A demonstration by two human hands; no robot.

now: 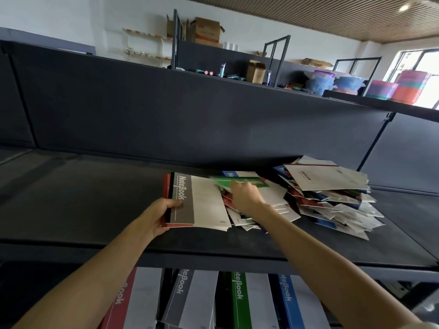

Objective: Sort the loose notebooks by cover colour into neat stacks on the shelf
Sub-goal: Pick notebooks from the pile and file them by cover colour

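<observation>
One grey-topped stack (202, 203), spines pointing away, in left grip (164, 216); right grip (247, 198) pinches crosswise green notebook (240, 182).

A shop stockroom: long dark metal shelving (95, 198), open brown cardboard boxes (207, 32), stacked pastel plastic basins (381, 89), heaped paper-covered notebooks (332, 203).

Open room is found on the left part of the shelf (83, 198), where bare dark board is seen from near edge to far. The far side is closed off by the back panel (190, 115). The middle is taken up by a stack of notebooks (202, 203) gripped by the left hand (161, 214). Just right of it, the way is barred by the right hand (247, 198), by which a green notebook (240, 181) is held. The right is blocked by a loose pile (332, 200); only a bare strip is left along the near edge.
</observation>
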